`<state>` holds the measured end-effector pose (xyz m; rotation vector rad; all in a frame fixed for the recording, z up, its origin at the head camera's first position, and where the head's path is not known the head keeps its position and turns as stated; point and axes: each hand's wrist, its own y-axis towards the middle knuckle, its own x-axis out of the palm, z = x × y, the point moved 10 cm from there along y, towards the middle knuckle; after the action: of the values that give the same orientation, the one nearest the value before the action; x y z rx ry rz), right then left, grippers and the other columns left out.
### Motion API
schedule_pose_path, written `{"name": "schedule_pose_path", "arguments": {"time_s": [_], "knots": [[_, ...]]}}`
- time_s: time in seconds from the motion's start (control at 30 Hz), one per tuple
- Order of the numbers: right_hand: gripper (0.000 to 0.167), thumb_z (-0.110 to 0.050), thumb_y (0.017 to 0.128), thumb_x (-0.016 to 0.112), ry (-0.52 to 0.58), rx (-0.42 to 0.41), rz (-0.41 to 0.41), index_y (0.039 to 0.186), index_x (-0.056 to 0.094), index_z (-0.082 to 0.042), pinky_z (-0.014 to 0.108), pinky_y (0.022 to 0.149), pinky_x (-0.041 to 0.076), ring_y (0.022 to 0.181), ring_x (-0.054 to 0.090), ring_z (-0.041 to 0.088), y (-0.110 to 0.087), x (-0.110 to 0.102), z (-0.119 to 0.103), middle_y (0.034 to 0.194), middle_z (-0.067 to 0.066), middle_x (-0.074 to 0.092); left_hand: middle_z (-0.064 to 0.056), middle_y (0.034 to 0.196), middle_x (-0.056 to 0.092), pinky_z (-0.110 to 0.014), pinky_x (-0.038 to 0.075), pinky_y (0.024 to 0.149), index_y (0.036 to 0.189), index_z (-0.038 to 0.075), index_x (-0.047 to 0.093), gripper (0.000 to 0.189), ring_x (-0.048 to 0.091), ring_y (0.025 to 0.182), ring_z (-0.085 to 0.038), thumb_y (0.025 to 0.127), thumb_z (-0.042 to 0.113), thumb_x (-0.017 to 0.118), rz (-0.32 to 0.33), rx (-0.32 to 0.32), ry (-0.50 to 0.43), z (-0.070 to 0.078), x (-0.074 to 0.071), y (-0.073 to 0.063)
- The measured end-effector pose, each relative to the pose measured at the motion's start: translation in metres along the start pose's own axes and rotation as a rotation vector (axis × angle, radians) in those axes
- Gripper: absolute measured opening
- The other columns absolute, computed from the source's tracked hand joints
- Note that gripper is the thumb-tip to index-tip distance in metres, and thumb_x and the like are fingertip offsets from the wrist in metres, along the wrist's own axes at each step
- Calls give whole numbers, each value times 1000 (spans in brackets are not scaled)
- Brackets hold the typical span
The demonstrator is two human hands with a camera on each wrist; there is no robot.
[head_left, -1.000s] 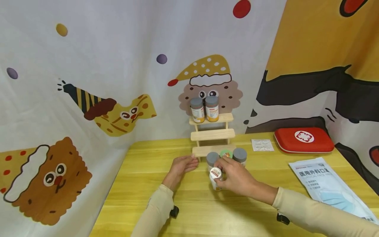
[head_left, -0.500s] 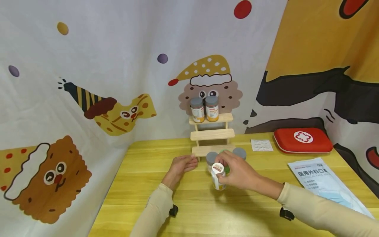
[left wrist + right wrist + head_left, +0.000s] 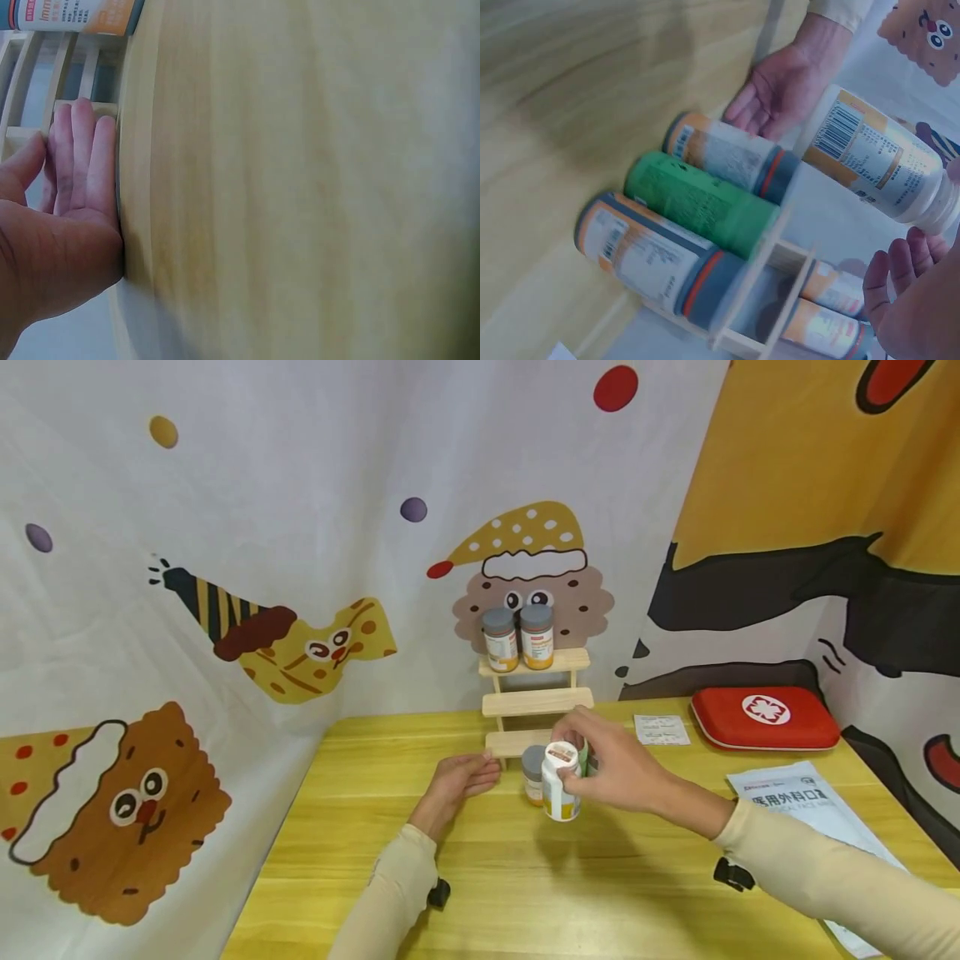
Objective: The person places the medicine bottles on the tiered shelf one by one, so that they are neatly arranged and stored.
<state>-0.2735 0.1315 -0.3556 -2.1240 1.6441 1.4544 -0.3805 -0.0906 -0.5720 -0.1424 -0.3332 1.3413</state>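
Note:
My right hand (image 3: 618, 768) pinches a white pill bottle (image 3: 561, 792) near its cap, thumb on the near side. The bottle is raised above the table with its lid up. Fingers straight, my left hand (image 3: 461, 777) lies at the left end of the lowest step of a small wooden tiered stand (image 3: 537, 701). Behind the held bottle, a grey-capped bottle (image 3: 532, 775) stands before the stand. The right wrist view shows a green bottle (image 3: 701, 206) and another grey-capped bottle (image 3: 656, 255) beside it, both mostly hidden by my right hand in the head view.
On the stand's top step are two grey-capped bottles (image 3: 519, 642). To the right lie a white blister pack (image 3: 662, 730), a red first-aid case (image 3: 765, 718) and a surgical mask packet (image 3: 810, 810), partly under my right sleeve. A printed curtain (image 3: 360, 460) hangs behind the table.
My right hand has lifted the white bottle and carried it slightly right and toward the stand. My left hand keeps its place by the stand.

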Motion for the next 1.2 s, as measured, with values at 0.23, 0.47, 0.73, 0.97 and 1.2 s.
{"name": "schedule_pose_path", "arguments": {"time_s": [0.23, 0.47, 0.73, 0.97, 1.2], "knots": [[37, -15, 80, 79, -7, -21, 68, 112, 64, -26, 26, 70, 50, 86, 54, 6, 15, -23, -4, 97, -11, 59, -17, 112, 81, -37, 67, 93, 130, -10, 67, 43, 81, 96, -19, 104, 23, 71, 4, -5, -4, 0, -1, 1], [34, -9, 86, 80, 67, 37, 154, 117, 66, -17, 33, 76, 53, 93, 55, 11, 35, -43, 8, 105, -3, 62, -17, 114, 80, -37, 67, 94, 130, -8, 68, 41, 80, 100, -21, 105, 24, 70, 15, 3, 4, 2, -3, 0], [32, -8, 94, 75, 97, 98, 270, 124, 65, -8, 29, 80, 48, 100, 55, 18, 49, -64, 39, 111, 7, 61, -16, 113, 81, -37, 67, 95, 130, -8, 67, 41, 81, 100, -21, 104, 23, 70, 16, -19, -4, 0, -1, 0], [35, -8, 94, 76, 107, 136, 365, 128, 66, -7, 29, 78, 48, 103, 54, 24, 62, -78, 68, 112, 10, 57, -18, 117, 79, -39, 66, 98, 131, -7, 68, 44, 80, 104, -23, 103, 27, 73, 11, -24, 6, -1, -1, 1], [37, -10, 96, 77, 102, 151, 463, 131, 67, -4, 27, 80, 49, 102, 54, 23, 71, -87, 92, 114, 16, 57, -18, 118, 79, -39, 65, 100, 131, -6, 68, 44, 79, 109, -25, 103, 28, 72, 10, -20, 10, -1, -2, 2]]}}
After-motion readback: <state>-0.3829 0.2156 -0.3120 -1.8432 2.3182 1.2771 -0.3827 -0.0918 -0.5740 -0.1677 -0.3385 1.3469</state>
